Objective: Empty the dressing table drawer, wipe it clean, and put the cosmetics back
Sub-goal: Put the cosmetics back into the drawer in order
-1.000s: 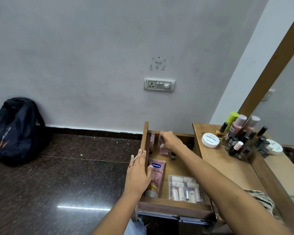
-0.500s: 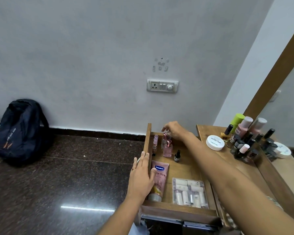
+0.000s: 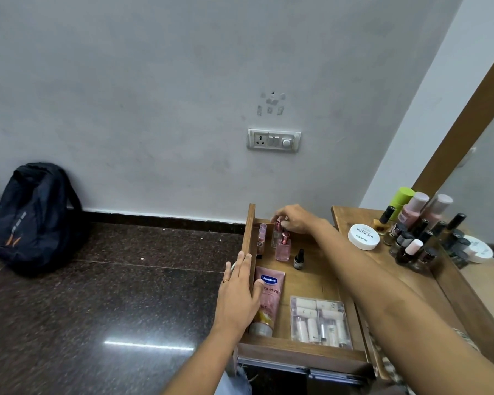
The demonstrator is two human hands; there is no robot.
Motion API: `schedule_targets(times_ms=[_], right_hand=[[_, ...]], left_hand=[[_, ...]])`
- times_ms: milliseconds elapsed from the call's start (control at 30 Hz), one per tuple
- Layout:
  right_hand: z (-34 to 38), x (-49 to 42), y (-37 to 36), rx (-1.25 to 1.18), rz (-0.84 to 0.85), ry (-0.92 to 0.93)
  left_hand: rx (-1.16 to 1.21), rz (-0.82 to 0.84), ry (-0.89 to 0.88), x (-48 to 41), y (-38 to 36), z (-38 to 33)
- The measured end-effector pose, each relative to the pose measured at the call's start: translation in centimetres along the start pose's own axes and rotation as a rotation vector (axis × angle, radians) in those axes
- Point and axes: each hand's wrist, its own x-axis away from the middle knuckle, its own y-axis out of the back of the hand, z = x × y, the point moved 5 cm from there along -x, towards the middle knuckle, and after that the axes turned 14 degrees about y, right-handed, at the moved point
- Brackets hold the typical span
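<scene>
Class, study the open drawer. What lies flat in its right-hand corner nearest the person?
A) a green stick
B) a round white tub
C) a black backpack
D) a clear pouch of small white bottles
D: the clear pouch of small white bottles lies flat in that corner of the drawer, to the right of the pink tube.

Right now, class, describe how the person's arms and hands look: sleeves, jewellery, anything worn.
The left forearm and right forearm are bare, with no sleeve, watch or bracelet in view. The left hand wears a thin ring on one finger; the right hand shows no ring.
</scene>
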Motion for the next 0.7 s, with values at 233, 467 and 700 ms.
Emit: schedule_targets(times_ms=[233, 467, 700], right_hand=[[-0.1, 0.0, 0.3, -0.049, 0.021, -0.009], [0.0, -0.4, -0.3, 0.002, -0.001, 0.011], [0.1, -0.9, -0.6, 0.127, 0.05, 0.045]], left_hand=[[0.007, 0.008, 0.001, 0.0, 0.0, 0.0], [0.005, 0.003, 0.001, 0.1, 0.1, -0.1], [0.002, 0.003, 0.0, 0.1, 0.2, -0.1]])
